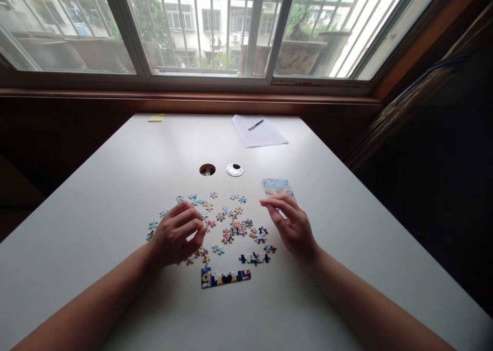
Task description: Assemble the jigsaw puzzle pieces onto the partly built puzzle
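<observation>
Far L on tabletop: yellow slip. Nearer, L hand is above the L side of the loose pcs, fingers half-curled; can't tell if it grips a pc. Next R, far side: round hole. Near side, ctr: long strip, several pcs joined. Metal cover far, pc clump mid (maybe partly linked, too small to say). Just R of long strip & a bit farther: short strip, linked but apart from it. Early stage, I'd judge: 2 strips done, most pcs left to fit. Far R of ctr: paper w/ pen on top. Then picture card, partly hidden by R hand, thumb & fingertips close together; can't tell if anything's pinched.
</observation>
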Motion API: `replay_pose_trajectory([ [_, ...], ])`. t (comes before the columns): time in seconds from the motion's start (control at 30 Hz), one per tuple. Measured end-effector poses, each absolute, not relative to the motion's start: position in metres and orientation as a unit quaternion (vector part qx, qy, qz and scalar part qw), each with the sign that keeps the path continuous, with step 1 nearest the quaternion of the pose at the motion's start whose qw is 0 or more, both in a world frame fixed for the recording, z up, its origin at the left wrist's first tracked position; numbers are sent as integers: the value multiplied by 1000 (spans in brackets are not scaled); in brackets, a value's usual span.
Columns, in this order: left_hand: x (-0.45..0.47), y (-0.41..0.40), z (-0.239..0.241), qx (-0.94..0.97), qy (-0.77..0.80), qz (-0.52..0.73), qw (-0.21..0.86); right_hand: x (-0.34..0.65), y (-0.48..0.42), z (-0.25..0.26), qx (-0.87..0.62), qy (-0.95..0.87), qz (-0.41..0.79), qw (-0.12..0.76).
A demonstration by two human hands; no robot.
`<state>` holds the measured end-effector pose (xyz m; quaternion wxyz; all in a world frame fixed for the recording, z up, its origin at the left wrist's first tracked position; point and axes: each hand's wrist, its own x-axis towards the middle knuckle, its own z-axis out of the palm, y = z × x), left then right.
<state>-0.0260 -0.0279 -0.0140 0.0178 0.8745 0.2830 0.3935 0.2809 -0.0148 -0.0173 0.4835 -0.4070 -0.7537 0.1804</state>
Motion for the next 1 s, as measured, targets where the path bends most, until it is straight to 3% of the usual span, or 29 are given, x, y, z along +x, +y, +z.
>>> replay_pose_trajectory([
  [0.53, -21, -29, -13, 841, 309, 444, -8, 284, -9, -22, -460, -629, 298, 551],
  [1.0, -22, -30, -13, 843, 312, 438, -7, 283, -10, -20, -479, -567, 293, 603],
])
